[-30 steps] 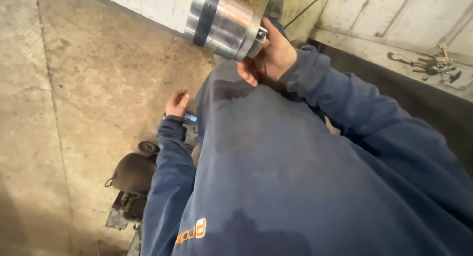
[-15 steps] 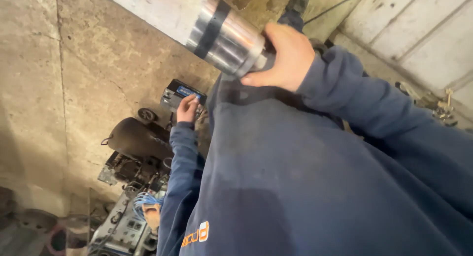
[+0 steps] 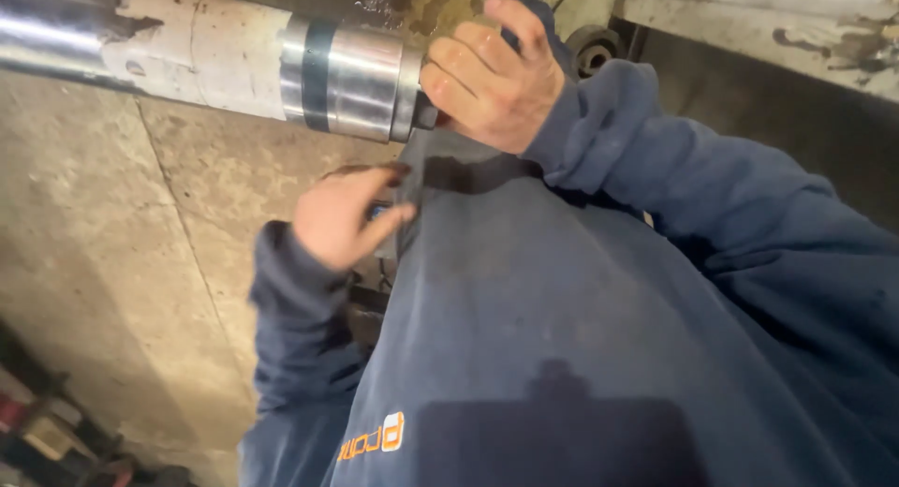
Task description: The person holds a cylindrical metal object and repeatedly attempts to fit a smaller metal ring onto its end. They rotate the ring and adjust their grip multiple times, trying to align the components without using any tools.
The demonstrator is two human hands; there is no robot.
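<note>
A long shiny metal cylinder [image 3: 346,75] with a dark ring runs in from the upper left; part of it is coated in pale paint. My right hand [image 3: 492,75] is curled around the cylinder's end, fingers closed over it. My left hand [image 3: 342,215] is lower, against the front of my dark blue sweatshirt [image 3: 562,337], fingers bent near a small dark object that is mostly hidden. Whether it holds that object I cannot tell.
A stained concrete floor [image 3: 112,262] lies below. Dark tools or machine parts [image 3: 47,431] sit at the bottom left corner. A pale wall or panel [image 3: 768,9] runs along the top right, with a round black part [image 3: 595,47] near it.
The view has swung; the machine parts on the floor have slid out to the lower left. My left hand has come up from the floor items to my chest. My right hand stays on the cylinder's end.
</note>
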